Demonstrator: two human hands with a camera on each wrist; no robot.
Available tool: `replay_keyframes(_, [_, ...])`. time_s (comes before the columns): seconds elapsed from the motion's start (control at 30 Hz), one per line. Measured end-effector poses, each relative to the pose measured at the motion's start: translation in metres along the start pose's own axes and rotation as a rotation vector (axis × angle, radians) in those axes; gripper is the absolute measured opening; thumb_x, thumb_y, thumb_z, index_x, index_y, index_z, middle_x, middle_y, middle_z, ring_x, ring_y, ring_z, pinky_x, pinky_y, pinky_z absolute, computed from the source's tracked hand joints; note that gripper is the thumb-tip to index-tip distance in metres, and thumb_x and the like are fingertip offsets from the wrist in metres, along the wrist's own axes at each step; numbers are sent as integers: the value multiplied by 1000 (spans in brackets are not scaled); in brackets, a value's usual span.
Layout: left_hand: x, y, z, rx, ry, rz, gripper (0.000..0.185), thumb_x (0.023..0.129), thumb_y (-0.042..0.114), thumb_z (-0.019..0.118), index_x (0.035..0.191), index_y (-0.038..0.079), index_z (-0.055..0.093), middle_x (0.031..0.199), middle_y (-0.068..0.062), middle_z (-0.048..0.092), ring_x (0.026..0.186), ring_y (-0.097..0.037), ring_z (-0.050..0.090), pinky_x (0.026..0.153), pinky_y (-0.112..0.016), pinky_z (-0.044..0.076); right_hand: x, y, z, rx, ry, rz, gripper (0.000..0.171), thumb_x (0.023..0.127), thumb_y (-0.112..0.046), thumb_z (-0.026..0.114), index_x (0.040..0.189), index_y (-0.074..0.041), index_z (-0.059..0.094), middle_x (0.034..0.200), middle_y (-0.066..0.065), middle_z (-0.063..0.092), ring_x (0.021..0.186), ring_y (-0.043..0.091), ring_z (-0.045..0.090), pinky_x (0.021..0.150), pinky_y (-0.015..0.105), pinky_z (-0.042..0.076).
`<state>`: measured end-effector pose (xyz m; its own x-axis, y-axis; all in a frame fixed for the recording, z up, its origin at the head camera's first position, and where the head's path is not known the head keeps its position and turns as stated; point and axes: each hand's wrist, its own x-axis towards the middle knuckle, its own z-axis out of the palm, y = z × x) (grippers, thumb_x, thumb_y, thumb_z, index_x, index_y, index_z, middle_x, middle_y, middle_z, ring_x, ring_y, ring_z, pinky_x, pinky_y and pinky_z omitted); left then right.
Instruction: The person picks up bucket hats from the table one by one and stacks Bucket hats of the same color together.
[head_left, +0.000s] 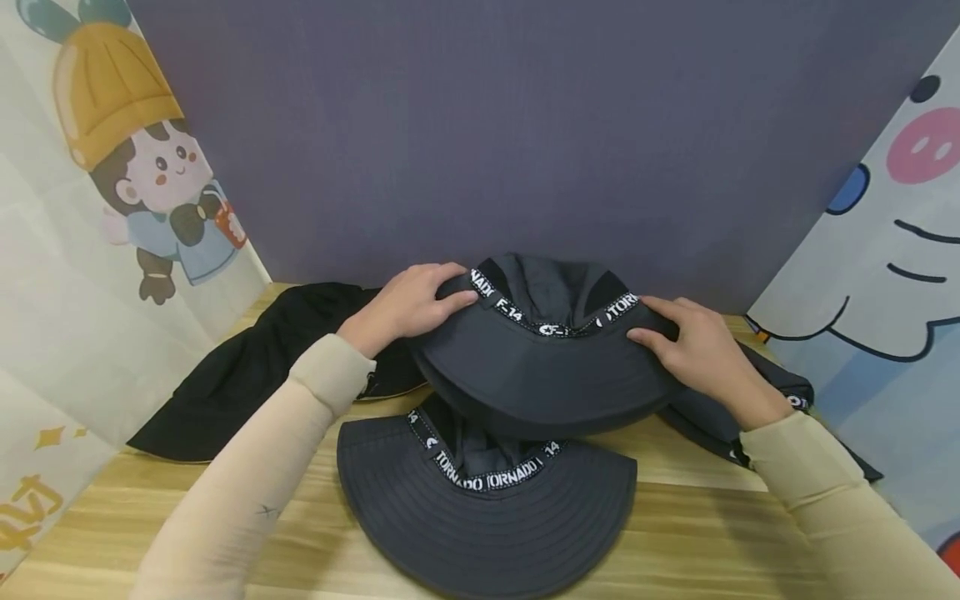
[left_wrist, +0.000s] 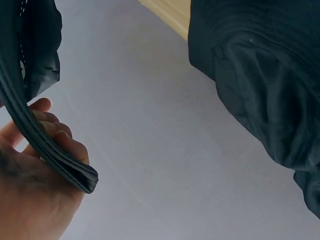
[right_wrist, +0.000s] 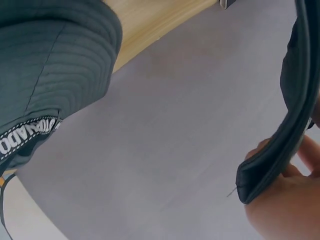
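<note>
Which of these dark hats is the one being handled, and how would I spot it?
Start at the wooden table before the purple backdrop. In its middle two grey hats overlap; take the upper hat, lifted at the back. Unlike the flat hat below and the black hat at the left, the left hand and right hand hold its brim.

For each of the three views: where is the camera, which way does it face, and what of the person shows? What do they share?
Head: looks forward and down at the upper grey hat; both sleeved forearms, left hand and right hand show.
Left wrist: sits below the left hand, faces the backdrop; fingers hold the brim.
Right wrist: likewise; fingers hold the brim.
Shared: that hat's folded brim edge appears in both wrist views.
</note>
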<state>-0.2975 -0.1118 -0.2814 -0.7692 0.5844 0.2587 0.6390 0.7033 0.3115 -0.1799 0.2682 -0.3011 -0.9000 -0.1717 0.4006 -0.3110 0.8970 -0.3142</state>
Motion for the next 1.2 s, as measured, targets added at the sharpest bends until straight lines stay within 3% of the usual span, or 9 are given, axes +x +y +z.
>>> replay_keyframes(0.2, [-10, -8, 1, -27, -16, -14, 59, 103, 51, 53, 146, 10, 54, 146, -12, 56, 136, -32, 50, 113, -49, 36, 2, -7, 3, 17, -83, 31, 62, 100, -37, 66, 148, 0, 50, 120, 27, 62, 107, 44, 59, 87, 60, 45])
replay_keyframes(0.47, [-24, -15, 3, -56, -36, -32, 58, 103, 49, 54, 144, 8, 56, 144, -14, 57, 135, -33, 51, 112, -49, 37, 1, -12, 10, 36, -113, 18, 64, 100, -39, 66, 148, 1, 50, 120, 26, 62, 112, 46, 58, 93, 62, 44])
replay_keyframes(0.57, [-29, -17, 3, -56, -44, -38, 58, 103, 50, 54, 144, 9, 56, 143, -14, 57, 134, -34, 51, 111, -50, 37, 0, -14, 12, 50, -135, 22, 64, 100, -40, 65, 148, 0, 50, 114, 23, 62, 102, 43, 60, 85, 58, 46])
replay_keyframes(0.7, [-36, -18, 3, -55, -55, -50, 58, 103, 51, 53, 144, 10, 56, 144, -13, 57, 134, -34, 51, 111, -51, 37, -1, -17, 12, 76, -178, 42, 65, 100, -43, 64, 149, -3, 50, 126, 24, 61, 111, 45, 58, 91, 60, 45])
replay_keyframes(0.8, [-41, -19, 3, -56, -64, -61, 58, 103, 51, 53, 145, 11, 56, 145, -13, 56, 134, -34, 50, 111, -52, 37, -2, -20, 13, 83, -202, 50, 66, 100, -44, 64, 150, -4, 49, 139, 26, 56, 128, 48, 49, 104, 66, 35])
replay_keyframes(1.03, [-53, -20, 4, -54, -77, -61, 56, 103, 50, 53, 142, 10, 57, 140, -15, 60, 130, -34, 54, 109, -52, 40, -5, -24, 17, 80, -222, 37, 67, 99, -46, 64, 149, -4, 51, 134, 24, 59, 122, 46, 55, 100, 64, 41])
replay_keyframes(1.2, [-60, -21, 5, -38, -76, -44, 54, 103, 49, 55, 139, 8, 60, 135, -15, 63, 125, -33, 58, 106, -51, 43, -9, -26, 19, 98, -240, 35, 68, 98, -49, 64, 148, -4, 52, 141, 24, 56, 129, 47, 50, 103, 63, 39])
